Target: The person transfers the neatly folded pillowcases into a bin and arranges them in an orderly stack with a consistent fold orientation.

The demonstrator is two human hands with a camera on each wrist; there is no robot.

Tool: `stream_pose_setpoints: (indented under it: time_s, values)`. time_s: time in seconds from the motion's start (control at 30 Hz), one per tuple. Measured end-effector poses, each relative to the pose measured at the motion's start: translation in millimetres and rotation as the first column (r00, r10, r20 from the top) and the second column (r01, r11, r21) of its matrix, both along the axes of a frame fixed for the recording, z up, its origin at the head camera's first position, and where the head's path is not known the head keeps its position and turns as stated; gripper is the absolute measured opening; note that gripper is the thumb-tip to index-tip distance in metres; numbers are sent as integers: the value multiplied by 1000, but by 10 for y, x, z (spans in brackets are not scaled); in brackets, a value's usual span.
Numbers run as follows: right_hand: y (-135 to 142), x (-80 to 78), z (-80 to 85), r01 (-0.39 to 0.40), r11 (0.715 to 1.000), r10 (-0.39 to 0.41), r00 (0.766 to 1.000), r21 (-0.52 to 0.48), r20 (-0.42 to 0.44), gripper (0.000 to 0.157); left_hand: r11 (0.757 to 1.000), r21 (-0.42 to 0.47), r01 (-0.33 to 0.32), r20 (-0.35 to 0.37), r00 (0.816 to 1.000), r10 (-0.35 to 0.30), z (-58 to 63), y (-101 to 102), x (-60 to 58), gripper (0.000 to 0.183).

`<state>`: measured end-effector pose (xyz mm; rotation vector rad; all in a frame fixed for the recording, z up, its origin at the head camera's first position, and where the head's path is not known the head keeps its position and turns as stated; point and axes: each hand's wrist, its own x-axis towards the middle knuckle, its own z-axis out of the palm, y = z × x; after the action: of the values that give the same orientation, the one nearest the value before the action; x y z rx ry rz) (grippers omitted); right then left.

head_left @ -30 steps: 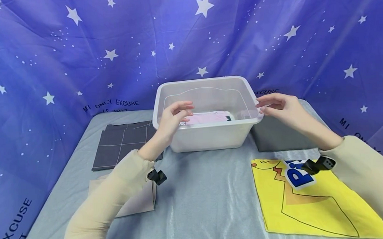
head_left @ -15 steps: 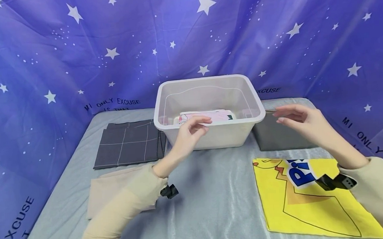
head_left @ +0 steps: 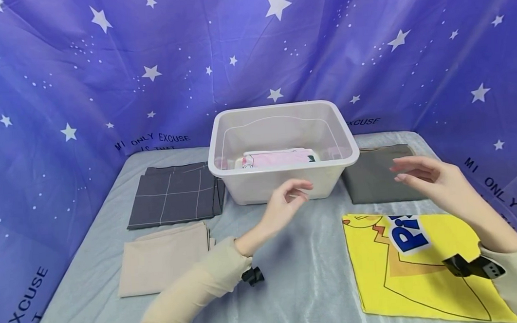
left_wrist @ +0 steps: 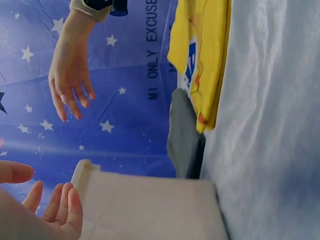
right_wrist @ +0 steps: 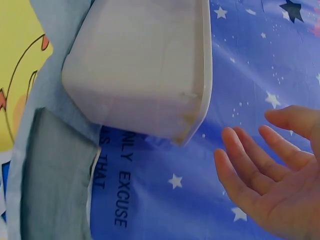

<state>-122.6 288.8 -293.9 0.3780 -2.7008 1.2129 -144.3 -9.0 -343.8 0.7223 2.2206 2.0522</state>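
A white plastic bin (head_left: 281, 185) stands at the back middle of the bed-like surface, with a folded pink printed cloth (head_left: 280, 158) lying in its bottom. My left hand (head_left: 285, 206) hovers before the bin's front wall, its fingers loosely bent around nothing. Over the folded dark grey-green cloth (head_left: 369, 175) hangs my right hand (head_left: 437, 179), also holding nothing, its fingers relaxed. A folded yellow cloth (head_left: 423, 284) with a cartoon print and blue lettering lies below the right hand. In the right wrist view, the right hand (right_wrist: 275, 175) is apart from the bin (right_wrist: 140, 65).
To the left of the bin lies a folded dark checked cloth (head_left: 168, 195), and in front of it a folded beige cloth (head_left: 162, 259). A purple curtain (head_left: 191, 48) with white stars hangs right behind. The surface is covered by a grey-blue sheet (head_left: 282, 287).
Both hands have drawn back from the bin toward the front and moved right. The left passed from above the bin's opening to before its front wall; the right left the bin's right rim.
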Motion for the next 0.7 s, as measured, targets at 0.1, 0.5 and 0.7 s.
stream_pose_setpoints:
  time_s: [0.1, 0.5, 0.7]
  values:
    - [77, 44, -42, -6, 1000, 6, 1000, -17, 12, 30, 1000, 16, 10, 38, 999, -11, -48, 66, 28, 27]
    - [329, 184, -210, 51, 999, -52, 997, 17, 50, 30, 999, -37, 19, 90, 996, -16, 25, 191, 240, 26]
    - [511, 250, -301, 60, 998, -61, 995, 20, 85, 30, 999, -48, 9, 107, 994, -4, -242, 307, 204, 26]
